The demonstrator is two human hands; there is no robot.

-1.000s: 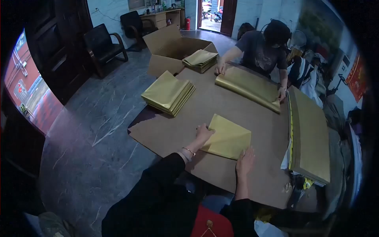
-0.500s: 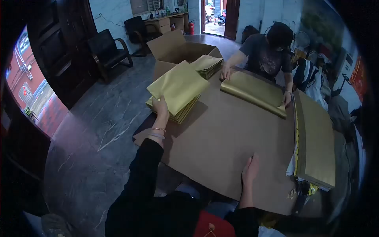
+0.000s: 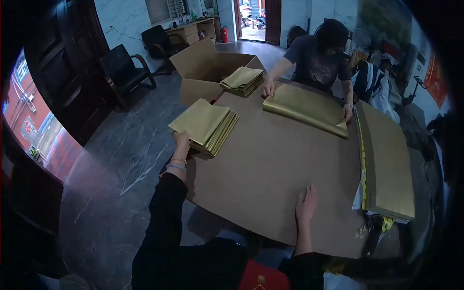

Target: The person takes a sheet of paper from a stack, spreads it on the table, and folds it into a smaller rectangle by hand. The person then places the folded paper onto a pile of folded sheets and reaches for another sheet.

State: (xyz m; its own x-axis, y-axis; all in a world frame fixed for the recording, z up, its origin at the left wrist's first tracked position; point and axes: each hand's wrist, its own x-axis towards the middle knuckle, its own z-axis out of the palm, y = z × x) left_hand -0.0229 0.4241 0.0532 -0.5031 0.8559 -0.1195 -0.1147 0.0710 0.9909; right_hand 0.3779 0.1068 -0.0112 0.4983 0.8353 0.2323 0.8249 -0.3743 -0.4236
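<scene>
My left hand (image 3: 181, 141) is at the near left corner of a neat stack of folded gold paper sheets (image 3: 203, 121), with its fingers closed on the edge of the upper paper; the fingertips are partly hidden. My right hand (image 3: 306, 205) rests on the brown cardboard tabletop (image 3: 256, 169), its fingers stretched out and holding nothing. Across the table another person (image 3: 319, 63) has both hands on a gold sheet (image 3: 309, 108) that is folded over. To the right lies a thick pile of large flat gold sheets (image 3: 386, 159).
A second folded stack (image 3: 243, 79) sits at the table's far left edge, beside an open cardboard box (image 3: 198, 89). Black armchairs (image 3: 126, 72) stand along the left wall. Torn wrapping (image 3: 357, 195) sticks out beneath the large sheet pile.
The raised, tilted gold paper in my left hand has come down flat onto the stack. My left hand has lowered with it. My right hand stays at the same spot on the table.
</scene>
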